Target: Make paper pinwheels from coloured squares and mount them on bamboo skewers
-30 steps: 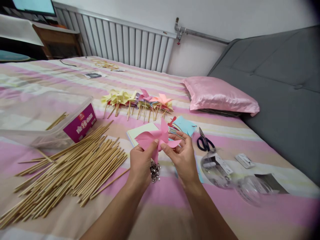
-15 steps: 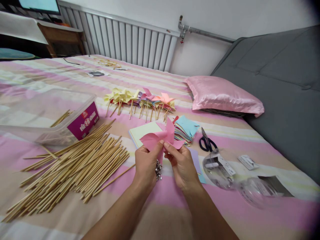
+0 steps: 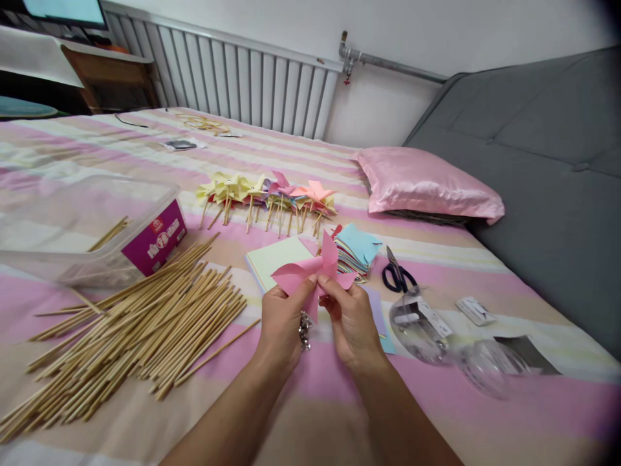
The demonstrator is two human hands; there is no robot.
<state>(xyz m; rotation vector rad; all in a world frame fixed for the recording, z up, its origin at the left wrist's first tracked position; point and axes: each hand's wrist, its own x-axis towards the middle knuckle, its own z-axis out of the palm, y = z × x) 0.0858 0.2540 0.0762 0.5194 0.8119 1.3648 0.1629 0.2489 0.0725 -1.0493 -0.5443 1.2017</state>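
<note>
A pink paper pinwheel (image 3: 295,273) is pinched at its middle between both hands, its blades folded and pointing outward. My left hand (image 3: 285,317) has thumb and fingers closed on it from the left, and my right hand (image 3: 353,317) grips it from the right. The two thumbs nearly meet at the centre; what lies under them is hidden. Just below, a small heap of silvery metal pieces (image 3: 305,331) shows beside my left hand. Behind the pinwheel lie a pale square paper stack (image 3: 276,257) and a pile of cut coloured papers (image 3: 359,246).
Many wooden sticks (image 3: 145,330) spread at the left, by a clear plastic box (image 3: 97,259). Finished pinwheels (image 3: 266,194) lie in a row farther back. Scissors (image 3: 398,272), a clear open container (image 3: 417,327) and a pink pillow (image 3: 431,184) are on the right.
The view has shifted slightly, so the surroundings sit a little farther left. Both hands keep their pinch on the pink pinwheel, almost unmoved.
</note>
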